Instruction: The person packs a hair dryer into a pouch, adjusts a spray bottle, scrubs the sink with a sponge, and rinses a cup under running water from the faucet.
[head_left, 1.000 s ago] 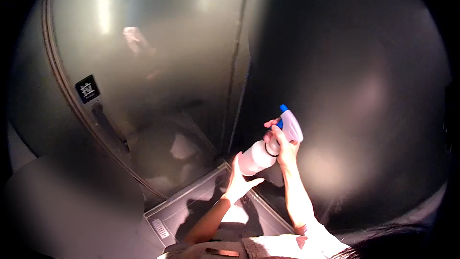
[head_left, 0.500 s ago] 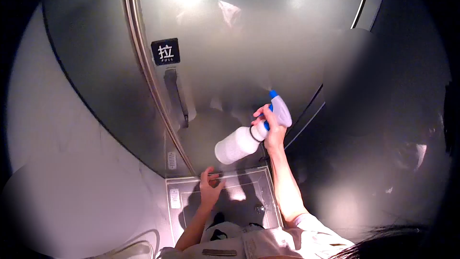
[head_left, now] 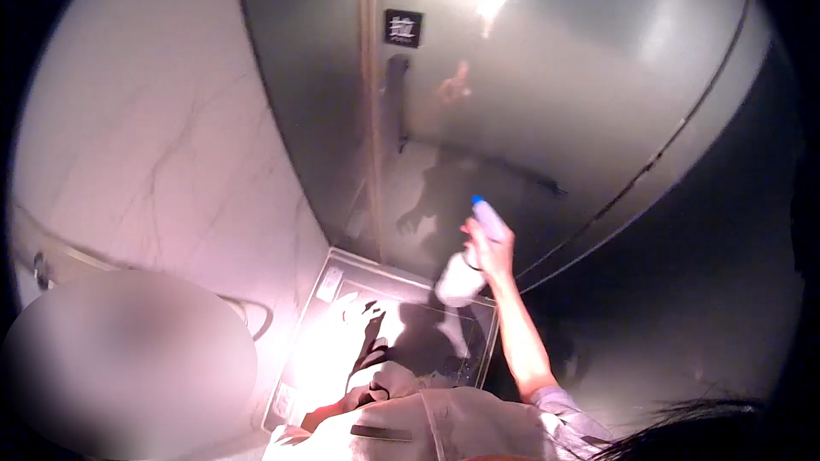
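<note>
My right hand (head_left: 493,249) is wrapped round the neck and trigger of a white spray bottle (head_left: 459,280). The bottle's blue nozzle points up and left, towards a greenish glass panel (head_left: 512,111). Lower and to the left, over the floor tray, my left hand (head_left: 354,314) is washed out by bright light; its fingers look spread and nothing shows in them. A black sign (head_left: 403,28) and a dark vertical handle (head_left: 395,102) sit on the panel near its metal edge strip.
A pale marbled wall (head_left: 162,119) fills the left side. The framed floor tray (head_left: 290,367) lies below the panel, with a white grate in it. A curved rail (head_left: 256,316) and a blurred round area are at lower left. A dark surface (head_left: 649,290) stands at right.
The view has swung left, bringing in more of the marbled wall. My left hand has left the bottle's base and moved down and left. My right hand has kept hold of the bottle.
</note>
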The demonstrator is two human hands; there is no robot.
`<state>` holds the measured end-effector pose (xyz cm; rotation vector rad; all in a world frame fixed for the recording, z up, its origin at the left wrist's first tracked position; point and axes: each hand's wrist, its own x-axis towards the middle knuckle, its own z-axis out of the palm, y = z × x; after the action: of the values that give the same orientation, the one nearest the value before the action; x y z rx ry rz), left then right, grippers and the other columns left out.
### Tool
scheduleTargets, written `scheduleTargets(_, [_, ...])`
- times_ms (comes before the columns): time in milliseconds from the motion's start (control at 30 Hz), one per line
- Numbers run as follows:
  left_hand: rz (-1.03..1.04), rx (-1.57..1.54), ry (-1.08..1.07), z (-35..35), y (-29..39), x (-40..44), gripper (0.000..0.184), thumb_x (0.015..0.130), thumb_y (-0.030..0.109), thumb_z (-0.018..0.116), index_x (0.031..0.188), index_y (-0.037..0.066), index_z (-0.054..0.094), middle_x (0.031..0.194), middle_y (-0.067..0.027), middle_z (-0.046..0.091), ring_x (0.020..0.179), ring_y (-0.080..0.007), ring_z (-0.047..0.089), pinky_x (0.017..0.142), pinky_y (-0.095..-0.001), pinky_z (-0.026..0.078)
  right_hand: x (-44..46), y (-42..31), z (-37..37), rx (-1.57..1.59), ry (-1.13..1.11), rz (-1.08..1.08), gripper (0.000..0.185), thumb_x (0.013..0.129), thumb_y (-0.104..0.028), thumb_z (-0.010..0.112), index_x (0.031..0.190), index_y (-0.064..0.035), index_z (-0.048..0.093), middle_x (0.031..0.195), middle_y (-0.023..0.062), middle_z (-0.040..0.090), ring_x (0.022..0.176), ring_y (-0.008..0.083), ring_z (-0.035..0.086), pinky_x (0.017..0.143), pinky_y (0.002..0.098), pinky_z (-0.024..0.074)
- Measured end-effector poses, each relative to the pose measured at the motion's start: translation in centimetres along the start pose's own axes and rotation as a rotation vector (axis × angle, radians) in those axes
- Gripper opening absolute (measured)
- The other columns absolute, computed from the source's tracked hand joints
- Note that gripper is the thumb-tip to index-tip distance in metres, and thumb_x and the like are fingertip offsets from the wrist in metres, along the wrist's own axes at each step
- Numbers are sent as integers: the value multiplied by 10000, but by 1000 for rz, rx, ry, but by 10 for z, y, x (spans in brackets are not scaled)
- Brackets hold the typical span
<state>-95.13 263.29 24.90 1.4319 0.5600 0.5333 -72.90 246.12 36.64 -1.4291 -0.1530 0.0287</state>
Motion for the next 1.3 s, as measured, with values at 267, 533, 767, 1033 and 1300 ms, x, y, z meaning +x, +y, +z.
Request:
scheduleTargets(267, [146,234,107,-41,41,-30,378,804,38,633,1161,69,511,943,-97,589,820,-157,578,713,-276,491,36,-19,209,113,-363,-179,206,810,-204,670,808,-6,612,656,3,580,560,66,515,490,238,404])
scheduleTargets(533, [-194,175,269,-121,-48,11,354,774,-39,673,1097,15,537,934,-62,609,809,-96,586,722,-218,482,86,266,189,-540,-178,305,279,734,-230,671,890,0,647,699,186,640,675,299,648,596,369,487])
scheduleTargets(767, [-697,269,161,-202,-160,-71,435,751,33,721,1146,18,540,1053,-99,578,827,-192,608,640,-276,521,30,420,-151,-688,620,346,173,781,-170,628,859,-29,691,593,60,598,518,98,520,485,295,428])
scheduleTargets(1033, [-420,433,-201,-60,-113,20,333,783,33,664,1093,-12,551,879,-87,618,704,-134,592,627,-254,502,84,66,-223,-740,497,-121,234,785,-141,640,933,40,628,750,83,638,691,180,595,669,316,473])
scheduleTargets(1300, [421,371,-353,44,106,238,402,812,146,691,1169,39,539,996,-28,565,917,-124,514,830,-271,420,54,-162,-231,-188,929,-653,159,830,-157,610,821,0,636,701,66,639,535,134,560,525,276,439])
